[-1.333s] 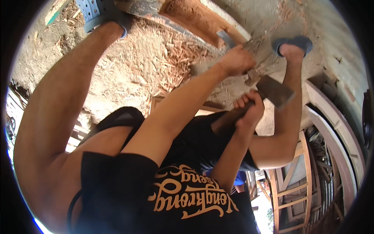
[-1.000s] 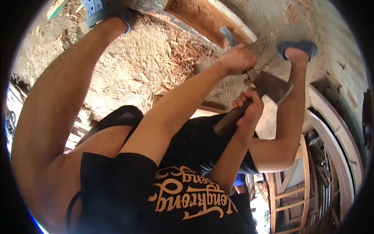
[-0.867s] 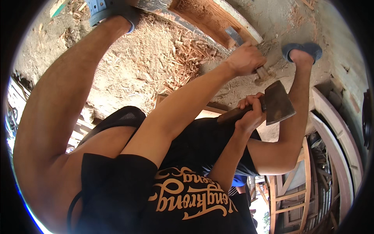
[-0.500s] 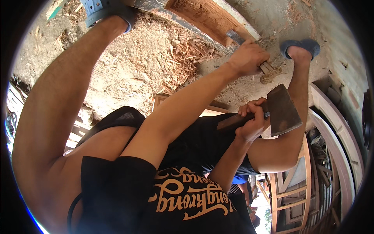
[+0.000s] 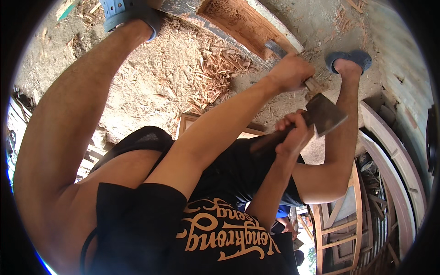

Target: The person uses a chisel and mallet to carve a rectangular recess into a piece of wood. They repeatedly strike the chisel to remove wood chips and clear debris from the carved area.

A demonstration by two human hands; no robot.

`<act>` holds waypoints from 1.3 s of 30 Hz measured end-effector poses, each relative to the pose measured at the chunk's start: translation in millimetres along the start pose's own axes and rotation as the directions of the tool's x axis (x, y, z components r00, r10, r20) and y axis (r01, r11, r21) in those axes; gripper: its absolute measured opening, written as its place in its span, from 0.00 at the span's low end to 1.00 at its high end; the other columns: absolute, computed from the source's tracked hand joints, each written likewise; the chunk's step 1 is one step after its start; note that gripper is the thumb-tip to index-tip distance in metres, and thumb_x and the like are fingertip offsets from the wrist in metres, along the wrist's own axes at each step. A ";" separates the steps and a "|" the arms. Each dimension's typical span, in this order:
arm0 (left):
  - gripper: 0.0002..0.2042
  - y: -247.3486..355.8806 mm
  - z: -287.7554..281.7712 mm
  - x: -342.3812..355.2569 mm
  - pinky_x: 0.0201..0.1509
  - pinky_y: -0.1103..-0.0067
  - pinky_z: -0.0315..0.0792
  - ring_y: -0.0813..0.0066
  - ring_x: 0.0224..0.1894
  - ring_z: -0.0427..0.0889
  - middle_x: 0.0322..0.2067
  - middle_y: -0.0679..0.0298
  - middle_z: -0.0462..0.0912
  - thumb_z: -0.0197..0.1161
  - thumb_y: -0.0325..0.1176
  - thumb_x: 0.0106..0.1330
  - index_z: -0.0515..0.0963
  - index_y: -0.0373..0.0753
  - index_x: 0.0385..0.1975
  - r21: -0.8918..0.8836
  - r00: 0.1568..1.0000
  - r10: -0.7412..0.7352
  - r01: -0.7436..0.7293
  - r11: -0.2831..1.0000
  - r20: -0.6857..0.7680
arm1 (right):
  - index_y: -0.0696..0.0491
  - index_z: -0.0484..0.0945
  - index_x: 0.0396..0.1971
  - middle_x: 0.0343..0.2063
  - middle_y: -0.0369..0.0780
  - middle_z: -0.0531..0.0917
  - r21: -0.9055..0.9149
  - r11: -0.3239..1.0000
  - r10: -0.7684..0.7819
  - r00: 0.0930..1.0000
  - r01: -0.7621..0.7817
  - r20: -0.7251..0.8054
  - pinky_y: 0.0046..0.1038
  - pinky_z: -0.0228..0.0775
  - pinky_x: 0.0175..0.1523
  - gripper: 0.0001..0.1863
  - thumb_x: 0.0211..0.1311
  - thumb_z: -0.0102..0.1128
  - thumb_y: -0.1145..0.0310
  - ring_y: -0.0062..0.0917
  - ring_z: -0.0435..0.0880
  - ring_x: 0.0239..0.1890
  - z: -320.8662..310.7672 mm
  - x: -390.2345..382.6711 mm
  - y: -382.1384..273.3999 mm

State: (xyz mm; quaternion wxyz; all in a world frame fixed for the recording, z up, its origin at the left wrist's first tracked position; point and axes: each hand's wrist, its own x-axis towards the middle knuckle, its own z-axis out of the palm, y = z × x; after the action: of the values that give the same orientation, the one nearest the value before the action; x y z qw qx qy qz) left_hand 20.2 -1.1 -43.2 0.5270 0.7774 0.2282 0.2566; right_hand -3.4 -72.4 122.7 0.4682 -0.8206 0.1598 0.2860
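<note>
Chisel (image 5: 276, 48) is clamped in left hand (image 5: 292, 73), fingers wrapped round it, blade slanted at one end of the hollowed wooden piece (image 5: 284, 33), apparently so the edge is kept steady; exact contact can't be told. Hatchet (image 5: 326, 114) is gripped by its handle in right hand (image 5: 293, 133), fingers closed, blunt side turned to the chisel's butt, seemingly for striking. Wood chips (image 5: 219, 68) are scattered nearby.

One left hand (image 5: 292, 73), one right hand (image 5: 293, 134), one chisel (image 5: 275, 47), one hatchet (image 5: 325, 114), one hollowed timber (image 5: 245, 24), two blue shoes (image 5: 352, 59)
</note>
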 end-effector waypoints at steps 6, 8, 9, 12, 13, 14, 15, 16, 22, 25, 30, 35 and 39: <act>0.10 4.3 -1.0 -1.3 0.50 0.68 0.65 0.66 0.36 0.81 0.25 0.67 0.79 0.69 0.38 0.46 0.75 0.48 0.25 0.055 0.999 -0.012 0.010 0.998 0.044 | 0.55 0.68 0.31 0.17 0.36 0.65 0.119 0.981 -0.144 0.987 0.151 -0.065 0.25 0.62 0.24 0.09 0.48 0.53 0.81 0.22 0.64 0.15 -31.3 13.6 -9.7; 0.09 1.0 -1.3 -4.1 0.51 0.68 0.65 0.66 0.36 0.81 0.25 0.67 0.80 0.68 0.37 0.47 0.75 0.48 0.25 0.077 0.996 -0.002 -0.004 0.997 0.085 | 0.57 0.69 0.28 0.17 0.36 0.66 0.000 1.000 -0.025 0.999 0.025 0.033 0.25 0.62 0.23 0.07 0.48 0.53 0.80 0.22 0.65 0.16 -27.1 23.1 -13.3; 0.08 -3.1 -1.2 -5.7 0.51 0.68 0.65 0.66 0.36 0.81 0.25 0.67 0.80 0.67 0.37 0.47 0.75 0.48 0.25 0.094 0.994 0.004 -0.014 0.996 0.109 | 0.57 0.69 0.29 0.17 0.36 0.66 -0.057 0.973 0.228 0.964 -0.222 0.137 0.25 0.61 0.23 0.07 0.48 0.53 0.79 0.22 0.65 0.15 -20.8 26.1 -25.1; 0.05 -1.4 0.5 -5.7 0.50 0.68 0.65 0.66 0.35 0.82 0.24 0.68 0.80 0.65 0.35 0.49 0.76 0.47 0.24 0.102 0.991 0.019 -0.032 0.994 0.129 | 0.57 0.69 0.29 0.16 0.37 0.66 0.033 0.997 0.063 0.993 -0.066 0.102 0.26 0.61 0.23 0.06 0.48 0.52 0.79 0.23 0.65 0.15 -4.0 19.9 -31.4; 0.05 3.2 1.2 -11.4 0.50 0.69 0.65 0.66 0.35 0.82 0.23 0.68 0.80 0.64 0.35 0.49 0.76 0.47 0.23 0.090 0.991 0.010 -0.023 0.996 0.136 | 0.58 0.69 0.29 0.16 0.37 0.66 0.077 0.997 -0.012 0.998 0.006 0.070 0.26 0.61 0.23 0.07 0.48 0.52 0.80 0.24 0.65 0.14 -8.4 8.8 -29.8; 0.04 2.7 1.1 -11.7 0.49 0.69 0.65 0.67 0.35 0.82 0.23 0.68 0.80 0.64 0.34 0.49 0.75 0.47 0.23 0.110 0.992 0.014 -0.028 0.994 0.127 | 0.58 0.69 0.29 0.16 0.37 0.66 0.119 0.990 -0.085 0.996 0.080 0.034 0.26 0.61 0.23 0.07 0.48 0.52 0.80 0.24 0.65 0.14 -11.7 1.5 -28.8; 0.04 0.7 1.1 -9.8 0.49 0.69 0.66 0.67 0.35 0.82 0.23 0.68 0.80 0.64 0.33 0.49 0.75 0.47 0.23 0.130 0.993 0.019 -0.034 0.991 0.118 | 0.57 0.69 0.30 0.16 0.37 0.66 0.085 0.992 -0.092 0.995 0.088 0.044 0.25 0.62 0.23 0.07 0.49 0.52 0.80 0.23 0.65 0.15 -12.2 -1.0 -29.6; 0.04 0.1 1.6 -6.6 0.48 0.70 0.66 0.67 0.35 0.82 0.23 0.68 0.79 0.64 0.33 0.49 0.75 0.47 0.23 0.147 0.994 0.037 -0.052 0.988 0.106 | 0.57 0.69 0.30 0.17 0.37 0.66 0.057 0.993 -0.110 0.993 0.107 0.049 0.25 0.62 0.23 0.06 0.50 0.52 0.79 0.22 0.65 0.15 -10.9 -3.3 -33.3; 0.09 1.7 0.4 -3.2 0.44 0.72 0.65 0.68 0.34 0.79 0.24 0.68 0.77 0.67 0.31 0.44 0.75 0.45 0.25 0.094 1.000 0.006 -0.007 0.996 0.015 | 0.56 0.69 0.31 0.17 0.37 0.67 0.067 0.973 -0.221 0.975 0.221 -0.008 0.24 0.62 0.23 0.07 0.50 0.52 0.80 0.22 0.65 0.16 -5.8 -16.0 -39.1; 0.09 3.4 -0.7 0.2 0.44 0.72 0.65 0.68 0.33 0.79 0.24 0.68 0.77 0.67 0.31 0.44 0.75 0.45 0.25 0.083 1.000 -0.007 0.005 0.997 0.023 | 0.56 0.70 0.32 0.17 0.37 0.67 0.050 0.982 -0.178 0.983 0.181 -0.049 0.24 0.62 0.23 0.07 0.51 0.53 0.80 0.21 0.65 0.16 -3.0 -2.4 -15.6; 0.02 -10.9 0.6 -13.9 0.48 0.69 0.65 0.66 0.35 0.81 0.24 0.67 0.80 0.60 0.34 0.54 0.76 0.47 0.25 0.105 0.992 0.059 -0.071 0.992 0.110 | 0.57 0.68 0.30 0.17 0.37 0.66 0.022 0.984 0.174 0.981 -0.177 0.089 0.25 0.61 0.22 0.07 0.48 0.53 0.80 0.22 0.65 0.15 9.6 14.6 -7.5; 0.05 -0.6 -9.3 3.3 0.48 0.69 0.65 0.66 0.35 0.81 0.24 0.67 0.80 0.64 0.37 0.51 0.76 0.47 0.24 0.074 0.998 -0.070 0.070 0.995 -0.001 | 0.56 0.70 0.32 0.17 0.37 0.66 0.010 0.999 -0.043 0.997 0.042 0.063 0.24 0.60 0.24 0.08 0.49 0.52 0.79 0.22 0.64 0.16 -4.1 -7.9 -18.7; 0.09 7.4 -7.7 -0.4 0.49 0.68 0.65 0.66 0.35 0.81 0.25 0.67 0.80 0.68 0.36 0.46 0.74 0.46 0.24 -0.001 0.998 -0.050 0.050 0.999 0.028 | 0.57 0.69 0.31 0.17 0.37 0.66 0.084 0.995 -0.064 0.995 0.058 0.071 0.23 0.61 0.24 0.07 0.49 0.51 0.78 0.21 0.64 0.16 -17.0 -13.4 -24.9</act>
State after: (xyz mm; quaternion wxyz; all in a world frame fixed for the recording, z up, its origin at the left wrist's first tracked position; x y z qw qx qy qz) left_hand 15.6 1.6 -33.9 0.5371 0.7746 0.2398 0.2326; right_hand 4.7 -74.4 154.5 0.5154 -0.7942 0.1289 0.2949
